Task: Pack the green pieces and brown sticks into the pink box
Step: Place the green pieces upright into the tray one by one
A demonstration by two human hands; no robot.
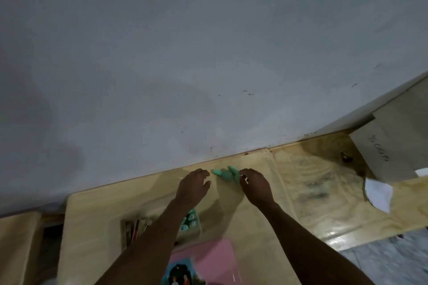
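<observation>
Green pieces lie in a small cluster right at the far edge of the wooden table, almost against the grey wall that rises behind it, and there is hardly any room beyond them. The right hand sits at their right side, fingers curled down with the fingertips touching or nearly touching the nearest piece; whether it actually grips one, I cannot tell. The left hand hovers just to their left, fingers loosely bent and spread, holding nothing, with a small gap between it and the pieces. Between the two forearms the tabletop lies bare, a clear lane running back toward the near edge. Closer in, under the left forearm, more green pieces sit in a tray-like spot, and beside them, to the left, a row of brown sticks, blurred. At the near edge the pink box rests flat, with a teal picture card at its left corner. Out to the right the surface stays open up to a white sheet of paper and a pale cardboard box standing in the far right corner. The table's right edge drops off to a tiled floor.
</observation>
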